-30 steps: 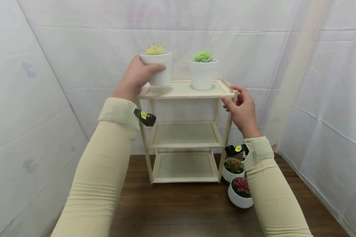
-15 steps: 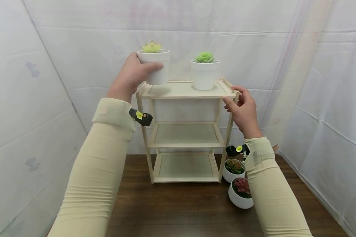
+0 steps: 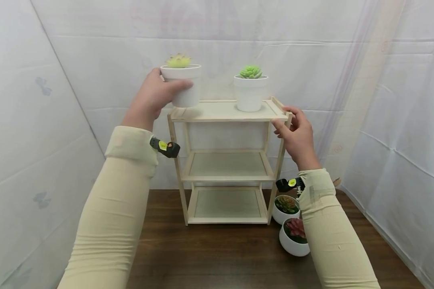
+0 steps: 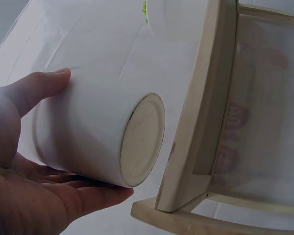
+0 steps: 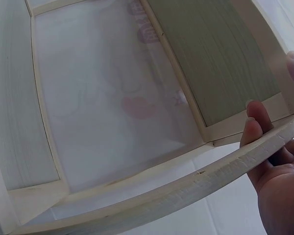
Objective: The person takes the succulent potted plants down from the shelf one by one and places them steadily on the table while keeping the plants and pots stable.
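Note:
My left hand [image 3: 152, 94] grips a white plant pot [image 3: 188, 97] with a spiky yellow-green succulent [image 3: 179, 61], thumb across its front. The pot is held over the left end of the pale wooden shelf rack's top board [image 3: 217, 110]. From the left wrist, the pot's round base [image 4: 143, 139] shows with a gap between it and the rack's edge [image 4: 196, 105]. At the top right corner of the rack, my right hand [image 3: 297, 136] holds the frame. In the right wrist view, fingertips [image 5: 255, 128] curl round the upright [image 5: 196, 183].
A second white pot [image 3: 249, 95] with a green succulent stands on the right of the top board. Two low white bowls, one with a brownish-green succulent [image 3: 286, 204] and one with a red succulent [image 3: 295, 228], sit on the dark wooden table [image 3: 217, 257] beside the rack.
My left hand has moved left with the pot, rising a little and then dropping slightly in the view. The right hand keeps its hold on the rack's corner.

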Available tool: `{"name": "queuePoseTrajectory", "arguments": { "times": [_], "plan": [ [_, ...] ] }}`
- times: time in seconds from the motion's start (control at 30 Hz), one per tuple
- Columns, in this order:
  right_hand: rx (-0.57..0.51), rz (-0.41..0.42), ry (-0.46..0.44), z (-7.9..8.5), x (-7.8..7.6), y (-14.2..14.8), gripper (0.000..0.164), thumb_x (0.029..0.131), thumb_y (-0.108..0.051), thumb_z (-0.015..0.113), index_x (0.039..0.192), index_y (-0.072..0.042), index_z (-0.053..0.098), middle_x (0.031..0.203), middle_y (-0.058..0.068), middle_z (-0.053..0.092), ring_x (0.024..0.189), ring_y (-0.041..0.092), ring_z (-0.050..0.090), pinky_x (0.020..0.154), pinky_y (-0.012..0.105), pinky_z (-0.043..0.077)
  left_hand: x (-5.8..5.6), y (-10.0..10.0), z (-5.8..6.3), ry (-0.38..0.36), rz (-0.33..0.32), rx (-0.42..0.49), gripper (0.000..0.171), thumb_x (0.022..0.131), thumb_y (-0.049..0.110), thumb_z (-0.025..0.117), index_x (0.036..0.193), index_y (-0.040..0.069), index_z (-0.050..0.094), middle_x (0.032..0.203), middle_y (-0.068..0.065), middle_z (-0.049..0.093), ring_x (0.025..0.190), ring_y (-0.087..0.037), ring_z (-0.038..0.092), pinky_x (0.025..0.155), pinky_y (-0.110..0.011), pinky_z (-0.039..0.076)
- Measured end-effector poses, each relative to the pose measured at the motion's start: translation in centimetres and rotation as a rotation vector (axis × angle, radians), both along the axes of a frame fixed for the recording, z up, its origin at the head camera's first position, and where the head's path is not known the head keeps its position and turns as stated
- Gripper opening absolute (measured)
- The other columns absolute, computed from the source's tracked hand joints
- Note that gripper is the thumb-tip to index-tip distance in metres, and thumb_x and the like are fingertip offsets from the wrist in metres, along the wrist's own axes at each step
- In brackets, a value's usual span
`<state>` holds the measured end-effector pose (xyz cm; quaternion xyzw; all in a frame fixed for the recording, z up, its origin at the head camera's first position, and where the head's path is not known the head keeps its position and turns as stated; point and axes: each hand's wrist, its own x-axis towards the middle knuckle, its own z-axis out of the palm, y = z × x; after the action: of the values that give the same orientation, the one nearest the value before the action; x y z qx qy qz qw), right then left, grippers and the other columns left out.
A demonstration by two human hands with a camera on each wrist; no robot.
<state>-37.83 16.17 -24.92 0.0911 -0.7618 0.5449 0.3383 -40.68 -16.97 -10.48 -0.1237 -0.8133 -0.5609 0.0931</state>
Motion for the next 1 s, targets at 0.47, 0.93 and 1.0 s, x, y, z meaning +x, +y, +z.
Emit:
{"name": "queuePoseTrajectory", "arguments": {
  "times": [0.47, 0.93, 1.0],
  "plan": [
    [-0.007, 0.002, 0.012, 0.2, 0.2, -0.1, 0.056, 0.089, -0.039, 0.069, 0.138, -0.020, 0.049, 0.122, 0.011, 0.062, 0.076, 0.010, 0.064, 0.068, 0.019, 0.053, 0.9, -1.7, 0.5, 0.027, -0.024, 0.062, 0.073, 0.083, 0.030, 0.076, 0.143, 0.013, 0.037, 0.136, -0.002, 0.049, 0.119, -0.017, 0.050, 0.106, -0.037, 0.042],
    [0.000, 0.000, 0.006, 0.2, 0.2, -0.2, 0.056, 0.089, -0.039, 0.069, 0.137, -0.019, 0.048, 0.123, 0.012, 0.061, 0.076, 0.009, 0.064, 0.068, 0.019, 0.053, 0.9, -4.0, -0.1, 0.032, -0.013, 0.097, 0.073, 0.084, 0.028, 0.076, 0.143, 0.015, 0.036, 0.135, 0.001, 0.047, 0.119, -0.016, 0.049, 0.110, -0.039, 0.038],
    [0.003, -0.001, 0.006, 0.2, 0.2, -0.2, 0.056, 0.089, -0.039, 0.069, 0.138, -0.019, 0.048, 0.123, 0.012, 0.061, 0.076, 0.009, 0.064, 0.068, 0.019, 0.053, 0.9, -4.3, -0.2, 0.032, -0.010, 0.100, 0.073, 0.084, 0.028, 0.076, 0.143, 0.015, 0.035, 0.134, 0.001, 0.047, 0.119, -0.016, 0.048, 0.110, -0.039, 0.038]
  ]
}}
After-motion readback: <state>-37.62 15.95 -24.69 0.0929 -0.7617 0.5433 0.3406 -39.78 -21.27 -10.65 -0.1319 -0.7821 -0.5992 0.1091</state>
